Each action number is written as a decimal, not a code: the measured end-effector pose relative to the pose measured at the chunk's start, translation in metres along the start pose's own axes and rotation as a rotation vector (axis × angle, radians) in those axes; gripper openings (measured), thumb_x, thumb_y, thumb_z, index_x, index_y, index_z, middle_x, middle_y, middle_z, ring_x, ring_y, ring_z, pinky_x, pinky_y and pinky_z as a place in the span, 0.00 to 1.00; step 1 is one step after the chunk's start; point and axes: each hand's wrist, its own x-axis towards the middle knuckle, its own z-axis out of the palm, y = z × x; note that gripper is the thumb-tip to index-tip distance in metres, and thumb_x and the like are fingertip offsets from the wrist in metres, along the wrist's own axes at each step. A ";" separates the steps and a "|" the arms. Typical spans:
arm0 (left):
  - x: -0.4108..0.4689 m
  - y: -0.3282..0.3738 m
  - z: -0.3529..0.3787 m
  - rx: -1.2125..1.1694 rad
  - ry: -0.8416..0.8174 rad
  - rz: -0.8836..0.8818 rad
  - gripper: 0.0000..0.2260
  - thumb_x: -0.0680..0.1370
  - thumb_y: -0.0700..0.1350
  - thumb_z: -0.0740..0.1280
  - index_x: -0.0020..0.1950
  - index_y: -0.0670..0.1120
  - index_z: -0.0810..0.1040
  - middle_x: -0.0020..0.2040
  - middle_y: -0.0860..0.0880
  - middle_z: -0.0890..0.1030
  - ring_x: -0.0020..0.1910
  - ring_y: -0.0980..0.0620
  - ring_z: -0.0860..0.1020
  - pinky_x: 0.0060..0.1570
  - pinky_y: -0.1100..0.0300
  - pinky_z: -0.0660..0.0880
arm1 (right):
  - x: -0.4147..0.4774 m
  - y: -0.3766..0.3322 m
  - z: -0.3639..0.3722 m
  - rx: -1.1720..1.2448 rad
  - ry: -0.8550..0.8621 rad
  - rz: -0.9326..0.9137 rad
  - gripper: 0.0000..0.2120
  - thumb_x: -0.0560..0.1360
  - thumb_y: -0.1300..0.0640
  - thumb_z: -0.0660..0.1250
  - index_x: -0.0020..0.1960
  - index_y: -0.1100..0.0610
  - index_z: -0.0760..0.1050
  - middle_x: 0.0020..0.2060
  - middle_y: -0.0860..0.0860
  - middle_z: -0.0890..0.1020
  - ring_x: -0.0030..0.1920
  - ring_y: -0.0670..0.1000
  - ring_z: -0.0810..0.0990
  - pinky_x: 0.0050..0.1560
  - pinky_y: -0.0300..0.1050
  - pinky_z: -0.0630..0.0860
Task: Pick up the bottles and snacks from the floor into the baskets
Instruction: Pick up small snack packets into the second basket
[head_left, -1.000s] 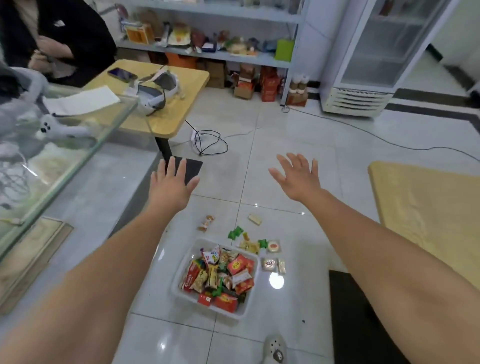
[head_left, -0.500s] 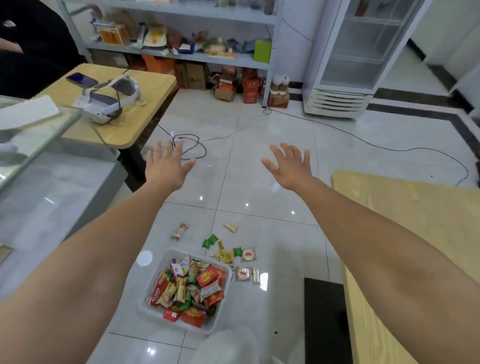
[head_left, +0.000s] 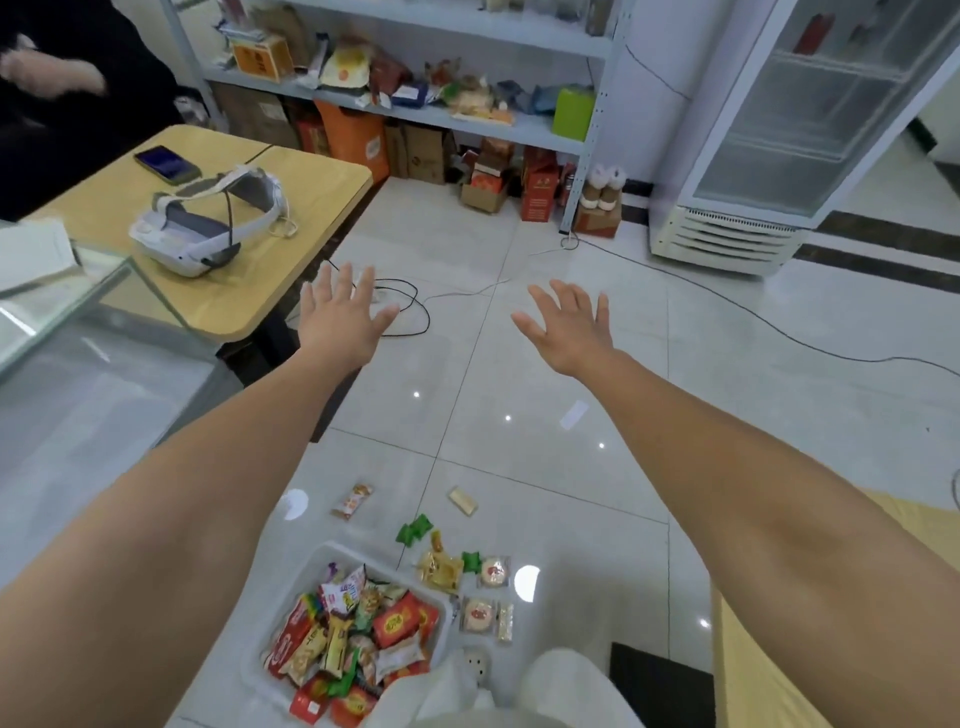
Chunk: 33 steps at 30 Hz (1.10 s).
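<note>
Fingers spread and empty on both sides: the left hand (head_left: 340, 317) and right hand (head_left: 569, 327) are held out flat above the tiled floor (head_left: 571, 467), well beyond the basket (head_left: 322, 566). That clear basket sits on the floor under the left forearm, heaped with wrapped snacks (head_left: 358, 634). Just right of the basket lie loose packets: round biscuits (head_left: 493, 571), a gold pack (head_left: 440, 569), green candies (head_left: 414, 529). Farther beyond the basket are an orange wrapper (head_left: 354, 501) and a beige bar (head_left: 463, 501).

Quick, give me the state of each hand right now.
Left hand: open, fingers spread, holding nothing.
Right hand: open, fingers spread, holding nothing.
</note>
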 end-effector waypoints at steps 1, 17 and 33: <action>0.008 -0.001 -0.003 -0.001 0.000 -0.005 0.28 0.82 0.59 0.46 0.79 0.50 0.44 0.79 0.44 0.46 0.77 0.43 0.42 0.74 0.45 0.44 | 0.013 -0.001 -0.002 -0.003 -0.009 -0.015 0.29 0.79 0.38 0.43 0.77 0.48 0.49 0.77 0.51 0.49 0.77 0.54 0.43 0.74 0.58 0.34; 0.093 -0.035 0.051 -0.157 -0.063 -0.816 0.29 0.81 0.61 0.46 0.79 0.52 0.45 0.79 0.47 0.47 0.78 0.44 0.42 0.75 0.45 0.44 | 0.287 -0.104 0.040 -0.253 -0.194 -0.897 0.28 0.80 0.39 0.45 0.77 0.49 0.49 0.77 0.53 0.51 0.77 0.56 0.45 0.74 0.61 0.39; -0.033 0.042 0.119 -0.193 0.031 -1.686 0.29 0.81 0.60 0.47 0.79 0.50 0.46 0.79 0.45 0.49 0.78 0.43 0.44 0.74 0.45 0.45 | 0.289 -0.212 0.124 -0.481 -0.376 -1.660 0.29 0.80 0.39 0.44 0.77 0.49 0.49 0.77 0.52 0.50 0.77 0.54 0.43 0.74 0.60 0.36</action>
